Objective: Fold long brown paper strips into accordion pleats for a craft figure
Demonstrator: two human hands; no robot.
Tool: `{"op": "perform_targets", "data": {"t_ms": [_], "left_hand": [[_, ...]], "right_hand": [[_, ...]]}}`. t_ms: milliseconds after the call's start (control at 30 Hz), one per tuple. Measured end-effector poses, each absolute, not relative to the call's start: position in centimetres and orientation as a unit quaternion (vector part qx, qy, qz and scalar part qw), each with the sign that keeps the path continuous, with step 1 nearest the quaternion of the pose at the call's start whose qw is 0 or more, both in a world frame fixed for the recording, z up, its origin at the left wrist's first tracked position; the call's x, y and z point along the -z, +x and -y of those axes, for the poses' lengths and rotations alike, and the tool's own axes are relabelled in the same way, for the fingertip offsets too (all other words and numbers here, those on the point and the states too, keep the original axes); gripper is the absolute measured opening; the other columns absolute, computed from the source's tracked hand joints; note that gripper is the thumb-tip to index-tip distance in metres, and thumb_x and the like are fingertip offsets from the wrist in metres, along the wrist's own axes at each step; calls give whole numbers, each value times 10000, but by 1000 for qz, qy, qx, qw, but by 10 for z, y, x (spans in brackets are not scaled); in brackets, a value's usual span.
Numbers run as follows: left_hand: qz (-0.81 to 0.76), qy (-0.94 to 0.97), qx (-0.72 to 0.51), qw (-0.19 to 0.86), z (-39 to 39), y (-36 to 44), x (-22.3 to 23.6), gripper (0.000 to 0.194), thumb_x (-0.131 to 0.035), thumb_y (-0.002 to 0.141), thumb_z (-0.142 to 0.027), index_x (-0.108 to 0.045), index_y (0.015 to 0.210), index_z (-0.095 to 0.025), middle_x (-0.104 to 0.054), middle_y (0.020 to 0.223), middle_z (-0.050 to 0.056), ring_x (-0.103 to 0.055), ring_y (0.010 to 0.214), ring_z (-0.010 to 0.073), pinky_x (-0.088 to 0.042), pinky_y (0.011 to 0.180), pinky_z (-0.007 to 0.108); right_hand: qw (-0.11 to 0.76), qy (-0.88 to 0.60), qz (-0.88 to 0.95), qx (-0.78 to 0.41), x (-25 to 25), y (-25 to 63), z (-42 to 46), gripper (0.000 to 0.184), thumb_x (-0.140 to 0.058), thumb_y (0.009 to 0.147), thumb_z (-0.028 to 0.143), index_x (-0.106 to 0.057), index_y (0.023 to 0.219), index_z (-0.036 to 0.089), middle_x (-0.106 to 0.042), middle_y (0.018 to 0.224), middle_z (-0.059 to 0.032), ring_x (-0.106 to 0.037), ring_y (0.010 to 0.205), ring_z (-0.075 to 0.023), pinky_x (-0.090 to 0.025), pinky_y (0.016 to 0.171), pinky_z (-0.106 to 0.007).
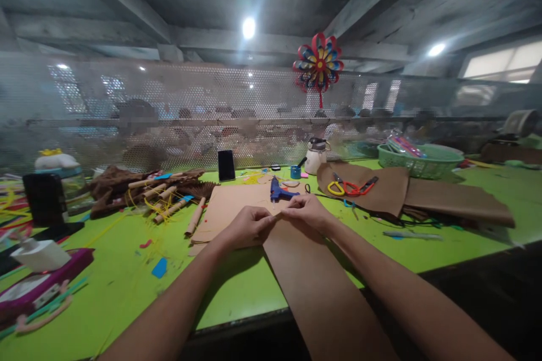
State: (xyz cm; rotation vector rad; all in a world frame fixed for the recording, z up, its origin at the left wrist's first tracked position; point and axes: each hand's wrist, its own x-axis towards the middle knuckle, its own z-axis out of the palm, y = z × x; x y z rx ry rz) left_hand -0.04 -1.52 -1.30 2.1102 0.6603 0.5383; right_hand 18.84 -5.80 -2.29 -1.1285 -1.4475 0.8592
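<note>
A long strip of brown kraft paper (313, 276) runs from the green table over its front edge toward me. At its far end my left hand (253, 225) pinches the left side of the edge. My right hand (307, 212) pinches the same edge close beside it, thumbs nearly meeting. Just beyond my fingers lies a blue glue gun (280, 190), resting on a flat sheet of brown cardboard (231, 203). The fold or rim between my fingertips is too small to make out.
Rolled paper tubes (163, 197) and crumpled brown paper lie at the left. Scissors with yellow and red handles (351, 187) rest on brown paper at the right, before a green basket (419, 161). A purple power strip (46, 282) sits at the near left; a phone (226, 165) stands behind.
</note>
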Motion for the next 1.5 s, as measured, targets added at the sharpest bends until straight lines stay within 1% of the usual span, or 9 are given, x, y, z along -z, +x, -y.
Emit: {"op": "perform_targets", "data": {"t_ms": [133, 267, 433, 667, 900, 1100, 1267, 1400, 1500], "left_hand": [[-275, 848, -232, 388, 15, 1, 13, 392, -454, 783, -473, -474, 576, -140, -436, 457, -40, -373, 410, 67, -249, 404, 178], [-278, 853, -256, 359, 12, 1, 18, 380, -473, 773, -466, -488, 584, -137, -444, 453, -43, -383, 410, 66, -259, 410, 177], [-283, 841, -246, 390, 13, 5, 19, 378, -459, 785, -465, -485, 595, -139, -429, 413, -46, -388, 370, 72, -254, 378, 180], [-252, 822, -239, 450, 15, 8, 17, 334, -476, 782, -446, -515, 671, -134, -395, 417, -66, -348, 359, 60, -225, 364, 172], [-271, 766, -270, 517, 9, 4, 19, 317, -606, 684, -421, -532, 644, -115, -407, 457, -66, -331, 410, 48, -232, 424, 176], [-266, 716, -200, 614, 8, 0, 24, 385, -591, 717, -418, -604, 955, -116, -540, 618, 0, -389, 452, 58, -278, 446, 194], [-286, 746, -169, 577, 1, -6, 26, 421, -542, 768, -406, -567, 1075, -119, -489, 534, -20, -377, 375, 57, -291, 403, 207], [-261, 741, -161, 597, 1, -6, 22, 339, -541, 767, -414, -553, 952, -129, -508, 579, -19, -467, 427, 76, -351, 442, 209], [-261, 739, -164, 600, 4, -5, 19, 292, -567, 741, -423, -511, 805, -144, -476, 552, -41, -457, 425, 75, -340, 433, 202]], "right_hand": [[555, -465, 586, -364, 24, 187, 60, 274, -707, 565, 374, -607, 593, 120, -516, 506, 22, -408, 477, -70, -299, 480, -215], [535, -425, 578, -446, 22, 188, 60, 276, -729, 543, 356, -614, 618, 117, -545, 530, 18, -449, 498, -74, -330, 508, -218], [546, -384, 539, -514, 23, 186, 57, 278, -768, 495, 312, -627, 614, 104, -584, 570, -5, -497, 538, -85, -359, 549, -229], [579, -355, 536, -501, 31, 179, 53, 265, -767, 511, 308, -607, 587, 111, -570, 543, 2, -485, 524, -83, -359, 542, -233], [567, -412, 554, -449, 31, 183, 49, 293, -725, 555, 362, -632, 625, 93, -561, 538, 0, -455, 494, -75, -343, 501, -220], [571, -471, 543, -397, 25, 192, 49, 306, -702, 562, 399, -589, 566, 115, -480, 447, 38, -377, 410, -53, -271, 418, -198], [573, -499, 529, -377, 28, 195, 47, 354, -687, 564, 426, -490, 476, 145, -329, 354, 81, -251, 353, -36, -156, 377, -201], [612, -502, 499, -352, 34, 193, 40, 357, -691, 546, 409, -460, 468, 148, -341, 385, 75, -245, 385, -37, -155, 403, -204], [652, -484, 484, -325, 37, 189, 38, 347, -678, 556, 360, -426, 446, 147, -329, 411, 72, -262, 427, -42, -180, 430, -202]]}}
